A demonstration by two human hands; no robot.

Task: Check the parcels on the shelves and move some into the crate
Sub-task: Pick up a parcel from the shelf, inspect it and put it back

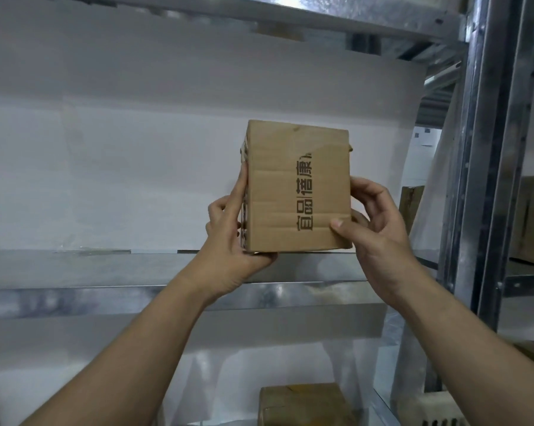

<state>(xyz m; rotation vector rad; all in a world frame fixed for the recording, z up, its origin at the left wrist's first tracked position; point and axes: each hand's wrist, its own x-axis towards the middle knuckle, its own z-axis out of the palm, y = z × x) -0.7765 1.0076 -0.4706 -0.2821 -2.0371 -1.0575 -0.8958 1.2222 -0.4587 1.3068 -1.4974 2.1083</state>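
Head view, parcel (pixel 299 186): creased brown cardboard box, centre frame, at metal shelf (pixel 105 269) edge.
Axis: upright; print runs bottom-to-top.
Left hand (pixel 228 241): fingers clasp left face.
Right hand (pixel 379 238): thumb and fingers pinch lower right corner.

A pale white wall (pixel 136 149) stands behind the galvanised metal shelf (pixel 105 269). A steel upright (pixel 487 149) rises at the right; the light is soft and even

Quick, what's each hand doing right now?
Left hand: holding the cardboard box by its left side.
Right hand: gripping the box at its lower right edge, thumb on the front.
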